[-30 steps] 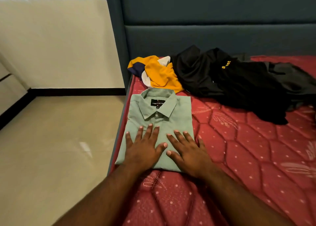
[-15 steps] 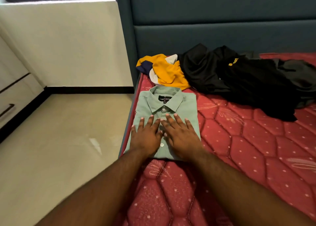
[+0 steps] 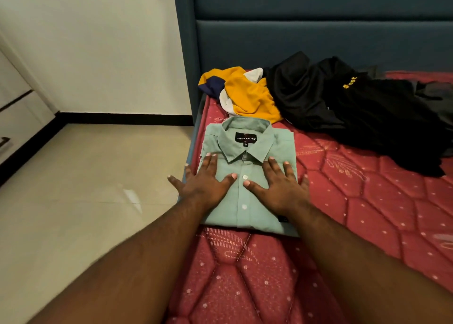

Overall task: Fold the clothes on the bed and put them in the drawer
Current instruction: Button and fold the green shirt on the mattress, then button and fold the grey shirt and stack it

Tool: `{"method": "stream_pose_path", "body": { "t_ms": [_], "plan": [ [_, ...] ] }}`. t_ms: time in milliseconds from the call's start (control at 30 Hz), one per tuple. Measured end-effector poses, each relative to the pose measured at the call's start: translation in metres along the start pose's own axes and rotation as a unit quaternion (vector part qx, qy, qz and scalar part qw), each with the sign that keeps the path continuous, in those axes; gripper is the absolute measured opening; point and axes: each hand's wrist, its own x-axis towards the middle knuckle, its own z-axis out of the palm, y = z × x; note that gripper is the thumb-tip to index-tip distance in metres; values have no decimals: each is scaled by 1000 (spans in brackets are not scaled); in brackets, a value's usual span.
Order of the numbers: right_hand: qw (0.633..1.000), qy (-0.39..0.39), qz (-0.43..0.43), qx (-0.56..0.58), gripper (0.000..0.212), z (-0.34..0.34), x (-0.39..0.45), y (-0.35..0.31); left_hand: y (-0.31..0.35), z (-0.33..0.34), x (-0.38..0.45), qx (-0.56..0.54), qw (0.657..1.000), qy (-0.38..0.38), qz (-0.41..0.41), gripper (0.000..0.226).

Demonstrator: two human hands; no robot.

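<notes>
The folded green shirt [image 3: 247, 174] lies mid-frame at the bed [image 3: 367, 213] edge. The left hand [image 3: 204, 185] and right hand [image 3: 279, 189] press it with flat, spread fingers. Soft and light (it would probably sag), so lift from underneath both sides.

Neck label [image 3: 245, 137], black, sewn inside the collar of the green shirt [image 3: 247, 176]: small pale capitals reading "JUNGLE COTTON" (second word less sharp; a smaller tab hangs below it, too small to read).

Yellow print [image 3: 350, 82] on the black garment [image 3: 355, 113]: a symbol followed by letters that look like "est" (creased and seen at an angle, so uncertain).

Small dark tag [image 3: 283, 219] near the shirt's lower hem: unreadable.
</notes>
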Motion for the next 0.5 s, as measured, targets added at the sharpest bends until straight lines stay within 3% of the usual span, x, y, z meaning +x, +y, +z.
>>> {"method": "stream_pose_path", "body": {
  "t_ms": [67,133,233,300,400,500],
  "plan": [
    [995,60,-50,-56,85,-2,-9,-4,6,0,-8,74,994,61,58,75],
    [990,49,-118,-67,75,-2,-9,-3,5,2,-12,95,986,70,118,63],
    [999,-11,-46,-7,86,-7,-8,5,3,0,-17,61,997,13,43,65],
    [1000,14,-22,-2,88,-12,-14,12,15,-7,-28,104,991,75,27,61],
    [999,35,-12,-2,82,-26,-40,46,65,-4,-55,150,968,148,140,57],
    [998,29,39,-26,83,-44,-70,107,131,22,-75,149,956,103,232,58]
  ]
}}
